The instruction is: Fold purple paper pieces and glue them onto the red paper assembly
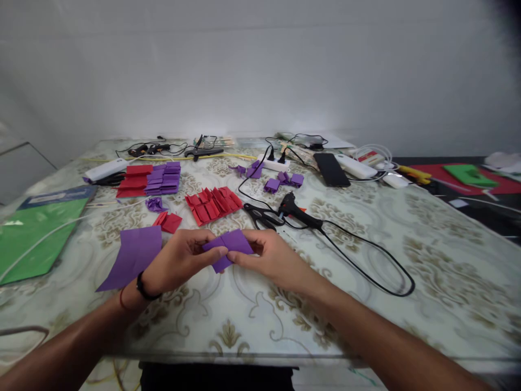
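Between my two hands is a folded piece of purple paper (234,240), held just above the table. My left hand (185,255) pinches its left side, thumb on top. On its right side, my right hand (271,258) pinches it the same way, and the two thumb tips nearly meet. A flat sheet of purple paper (136,255) lies beside my left wrist. Just beyond my hands are a pleated red paper piece (214,205), a small folded red paper (167,221) and crumpled purple paper (155,205). The fingers under the held paper are mostly hidden.
Black scissors (262,217) and a black glue gun (299,210) with a looping cord lie right of centre. Farther back are a power strip (274,163), a phone (331,169) and folded purple pieces (279,182). A green sheet pack (40,233) lies at left.
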The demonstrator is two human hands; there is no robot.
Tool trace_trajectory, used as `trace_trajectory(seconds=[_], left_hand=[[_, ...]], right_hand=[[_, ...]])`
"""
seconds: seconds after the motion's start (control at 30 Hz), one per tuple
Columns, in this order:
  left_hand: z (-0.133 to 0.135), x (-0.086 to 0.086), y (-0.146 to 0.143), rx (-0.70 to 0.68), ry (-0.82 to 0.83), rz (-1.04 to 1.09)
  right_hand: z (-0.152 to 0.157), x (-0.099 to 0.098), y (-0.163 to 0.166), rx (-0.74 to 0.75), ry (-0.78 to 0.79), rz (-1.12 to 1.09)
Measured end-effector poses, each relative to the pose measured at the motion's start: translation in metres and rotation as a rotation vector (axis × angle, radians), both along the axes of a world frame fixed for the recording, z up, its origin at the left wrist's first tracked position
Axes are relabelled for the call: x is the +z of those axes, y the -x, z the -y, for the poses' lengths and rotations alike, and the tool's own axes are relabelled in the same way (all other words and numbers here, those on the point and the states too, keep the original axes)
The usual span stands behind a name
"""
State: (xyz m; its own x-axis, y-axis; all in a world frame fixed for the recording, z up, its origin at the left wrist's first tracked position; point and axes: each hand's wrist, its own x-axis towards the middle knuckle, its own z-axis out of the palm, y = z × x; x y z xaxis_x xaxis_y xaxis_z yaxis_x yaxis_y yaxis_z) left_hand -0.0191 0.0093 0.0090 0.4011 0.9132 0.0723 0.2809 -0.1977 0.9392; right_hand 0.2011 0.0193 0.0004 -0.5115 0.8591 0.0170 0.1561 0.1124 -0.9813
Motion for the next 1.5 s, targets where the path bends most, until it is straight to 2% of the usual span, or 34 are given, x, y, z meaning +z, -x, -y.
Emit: trace_trajectory(seconds=[0.13, 0.23, 0.37, 0.53, 0.67, 0.77, 0.93, 1.1, 1.23, 1.33, 1.43, 1.5], left_hand=[[-0.001, 0.000, 0.000, -0.041, 0.058, 0.051], [-0.002, -0.001, 0.000, -0.023, 0.078, 0.071], [-0.003, -0.004, 0.002, -0.027, 0.122, 0.094], [-0.005, -0.002, 0.003, -0.024, 0.139, 0.116], [-0.003, 0.000, -0.002, -0.015, 0.132, 0.213], [-0.002, 0.000, -0.005, -0.006, 0.143, 0.238], [-0.002, -0.005, -0.003, -0.017, 0.204, 0.148], [-0.003, -0.007, -0.001, -0.027, 0.191, 0.135], [-0.005, -0.009, 0.000, -0.021, 0.175, 0.092], [-0.006, -0.013, 0.001, -0.006, 0.134, -0.019], [-0.007, -0.015, 0.002, 0.013, 0.042, -0.149], [-0.008, -0.015, 0.002, 0.021, 0.019, -0.148]], right_hand=[[0.001, 0.001, 0.003, -0.051, -0.054, -0.087], [0.001, -0.002, 0.004, -0.032, -0.040, -0.127], [0.001, -0.005, 0.003, 0.004, -0.073, -0.097], [0.000, -0.005, 0.002, -0.107, -0.106, -0.105], [-0.001, -0.004, 0.002, -0.083, -0.071, -0.044], [-0.001, 0.000, 0.001, -0.072, -0.122, 0.024], [0.002, 0.005, -0.001, -0.009, -0.162, 0.043], [0.001, 0.000, 0.001, 0.002, -0.129, 0.083], [-0.002, -0.001, 0.001, -0.023, -0.250, 0.206], [-0.002, -0.001, 0.000, -0.004, -0.356, 0.284], [-0.002, -0.002, 0.002, 0.020, -0.388, 0.364], [-0.003, -0.003, 0.003, -0.002, -0.392, 0.377]])
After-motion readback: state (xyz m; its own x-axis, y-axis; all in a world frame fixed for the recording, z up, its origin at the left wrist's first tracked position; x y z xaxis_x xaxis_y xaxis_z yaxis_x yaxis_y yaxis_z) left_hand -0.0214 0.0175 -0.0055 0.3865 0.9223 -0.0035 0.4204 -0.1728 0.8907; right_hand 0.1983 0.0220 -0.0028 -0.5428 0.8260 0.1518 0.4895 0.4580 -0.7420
